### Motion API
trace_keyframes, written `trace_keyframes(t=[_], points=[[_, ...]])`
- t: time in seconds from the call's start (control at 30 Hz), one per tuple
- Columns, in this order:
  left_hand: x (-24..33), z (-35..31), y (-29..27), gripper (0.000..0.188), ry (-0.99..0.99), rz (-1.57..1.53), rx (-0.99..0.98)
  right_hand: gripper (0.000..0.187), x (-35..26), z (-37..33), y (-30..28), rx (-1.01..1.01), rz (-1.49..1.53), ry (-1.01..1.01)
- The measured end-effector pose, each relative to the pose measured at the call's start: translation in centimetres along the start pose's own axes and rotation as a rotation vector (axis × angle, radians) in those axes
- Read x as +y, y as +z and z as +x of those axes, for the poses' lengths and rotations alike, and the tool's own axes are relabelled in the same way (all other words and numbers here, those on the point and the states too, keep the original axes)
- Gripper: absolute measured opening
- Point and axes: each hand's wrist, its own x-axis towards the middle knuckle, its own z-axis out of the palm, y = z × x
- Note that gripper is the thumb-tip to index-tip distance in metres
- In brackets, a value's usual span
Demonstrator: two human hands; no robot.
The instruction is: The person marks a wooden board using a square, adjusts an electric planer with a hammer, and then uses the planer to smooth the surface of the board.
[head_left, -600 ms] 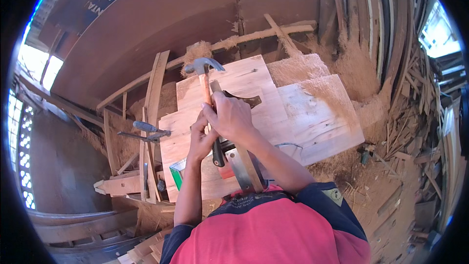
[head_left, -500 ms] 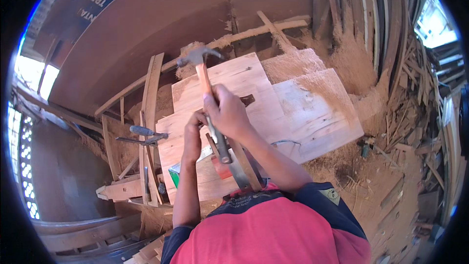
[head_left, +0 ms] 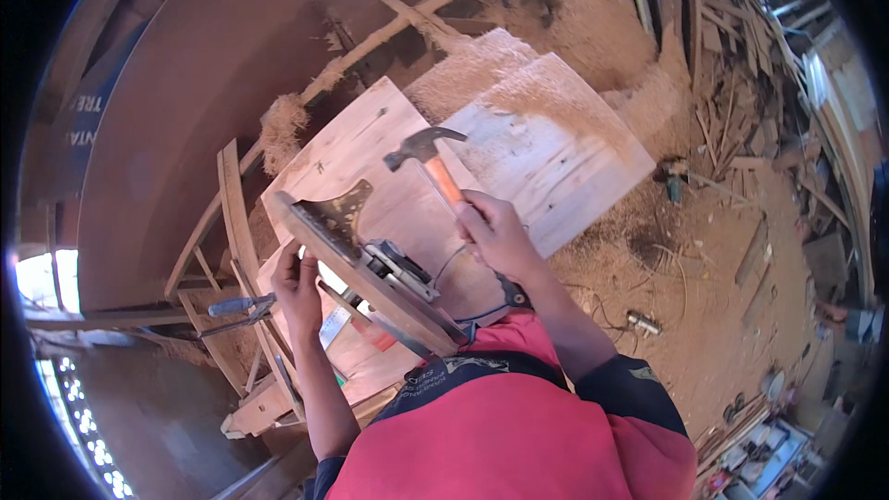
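My right hand [head_left: 500,236] is wrapped round the handle of a claw hammer [head_left: 443,174] with a dark head and an orange-brown handle, raised over the workbench. A long wooden piece [head_left: 343,257] with a curved brown part [head_left: 344,208] along it slants from near my chest out over the boards. Beside its edge, my left hand [head_left: 298,292] has its fingers curled together; what they pinch is hidden. A grey and black metal tool [head_left: 403,268] shows just right of the wooden piece. Under these lie pale wooden boards [head_left: 384,157].
A clamp with a blue-grey handle [head_left: 231,306] grips the left edge. Sawdust [head_left: 593,46] heaps at the back beside leaning planks. Scrap wood [head_left: 741,120] piles up on the right. A dark panel [head_left: 194,111] stands behind the bench.
My hands have come apart: the right has carried the hammer rightward, while the left has moved left and lower. The view has turned, and the wooden piece now shows more fully.
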Motion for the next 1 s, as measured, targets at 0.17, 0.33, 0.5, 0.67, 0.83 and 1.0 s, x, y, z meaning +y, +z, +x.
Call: trace_keyframes(t=[0.17, 0.33, 0.5, 0.67, 0.83, 1.0], points=[[-0.2, 0.3, 0.1, 0.025, 0.022, 0.013, -0.009, 0.024, 0.0, 0.6, 0.5, -0.051, -0.111, -0.153], [-0.1, 0.5, 0.2, 0.026, 0.035, 0.019, -0.009, 0.023, -1.7, 0.8, -0.7, 0.039, -0.015, -0.054], [0.7, 0.2, 0.7, 0.025, 0.034, 0.068, 0.022, 0.023, -1.6, 0.6, -0.3, -0.035, -0.152, -0.126], [1.4, 0.5, 0.6, 0.027, 0.051, 0.099, 0.004, 0.023, -1.8, 0.9, -0.3, -0.054, 0.021, -0.045], [0.6, 0.4, 0.2, 0.026, 0.042, 0.035, 0.029, 0.023, -1.3, 0.5, -0.2, -0.112, -0.183, -0.100], [1.4, 0.7, 0.7, 0.027, 0.052, 0.111, 0.011, 0.025, -1.3, 0.4, -0.1, -0.099, -0.067, -0.045]])
